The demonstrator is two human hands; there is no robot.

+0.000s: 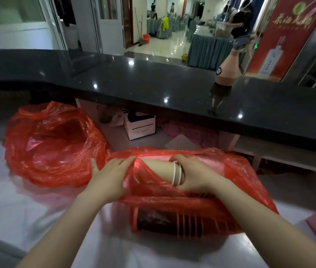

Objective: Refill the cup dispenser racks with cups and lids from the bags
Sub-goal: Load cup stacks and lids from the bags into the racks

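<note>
A red plastic bag (pixel 236 175) lies on the white table in front of me, its mouth pulled open. Inside it lies a stack of beige paper cups (pixel 161 169) on its side, white rims to the right. My right hand (pixel 194 175) grips the rim end of this stack. My left hand (pixel 110 176) holds the bag's edge at the mouth, fingers over the plastic. A second, darker stack of cups (pixel 172 221) shows through the bag nearer to me. Another red bag (pixel 53 144) sits open and crumpled at the left.
A black stone counter (pixel 153 84) runs across behind the table, with a pink bottle-shaped figure (pixel 225 74) on it. Below the counter are a white box (pixel 139 125) and papers. A person stands far back right by draped tables.
</note>
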